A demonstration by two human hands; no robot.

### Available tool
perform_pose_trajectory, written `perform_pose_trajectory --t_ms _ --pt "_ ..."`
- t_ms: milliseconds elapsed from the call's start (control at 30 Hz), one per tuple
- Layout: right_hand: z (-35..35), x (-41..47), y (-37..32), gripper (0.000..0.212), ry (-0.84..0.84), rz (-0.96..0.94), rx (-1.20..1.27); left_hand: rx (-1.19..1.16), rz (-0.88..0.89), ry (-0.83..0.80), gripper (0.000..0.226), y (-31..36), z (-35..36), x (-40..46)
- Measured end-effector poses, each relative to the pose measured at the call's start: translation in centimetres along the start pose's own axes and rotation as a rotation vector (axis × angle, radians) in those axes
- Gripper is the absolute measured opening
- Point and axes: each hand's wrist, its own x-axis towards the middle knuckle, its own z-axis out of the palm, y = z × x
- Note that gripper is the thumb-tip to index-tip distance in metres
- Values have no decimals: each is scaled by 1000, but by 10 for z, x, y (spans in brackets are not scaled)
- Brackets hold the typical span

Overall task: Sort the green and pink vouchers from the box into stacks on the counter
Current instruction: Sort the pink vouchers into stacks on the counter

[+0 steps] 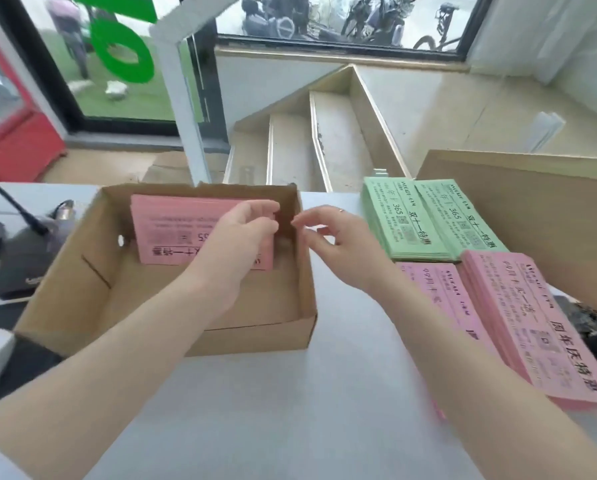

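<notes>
An open cardboard box (248, 341) stands on the white counter (255, 410). Inside it, a stack of pink vouchers (172, 230) leans against the far wall. My left hand (241, 230) reaches into the box, and its curled fingers pinch the right edge of that stack. My right hand (328, 244) hovers just outside the box's right wall with loosely curled fingers that hold nothing. On the counter to the right lie two green voucher stacks (404, 220) side by side. In front of them lie a pink stack (425, 292) and a second, larger pink stack (539, 327).
A big cardboard sheet (532, 209) stands behind the stacks at the right. A black device with a microphone stalk (16, 271) sits left of the box. A dark object (594, 327) lies at the right edge. Stairs (324, 143) drop away beyond the counter.
</notes>
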Motion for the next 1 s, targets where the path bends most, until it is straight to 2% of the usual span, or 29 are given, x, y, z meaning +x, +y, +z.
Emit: perform_pose_trajectory --t_ms 100,167,233,333,433,600,767,900,1000 --pt "41 36 -23 34 -38 113 -94 265 47 46 25 0 -72 22" --pt "64 59 -28 46 -118 294 -146 551 138 14 29 -4 -109 43" --pt "85 79 -21 51 -97 509 -114 876 285 -69 36 -12 -137 68" --pt "110 95 -1 63 102 788 113 1183 441 -201 50 -20 -159 100" --pt "122 90 13 60 241 920 446 1376 543 -256 54 -25 -167 117" --pt "116 86 14 53 341 930 554 1368 646 -267 49 -36 -173 120" --pt "116 79 5 34 195 889 526 1382 652 -245 54 -36 -171 118" --pt "112 62 -11 32 96 697 418 1437 637 -223 62 -32 -166 116" --pt "104 51 -32 31 83 466 306 1277 673 -173 72 -21 -166 111"
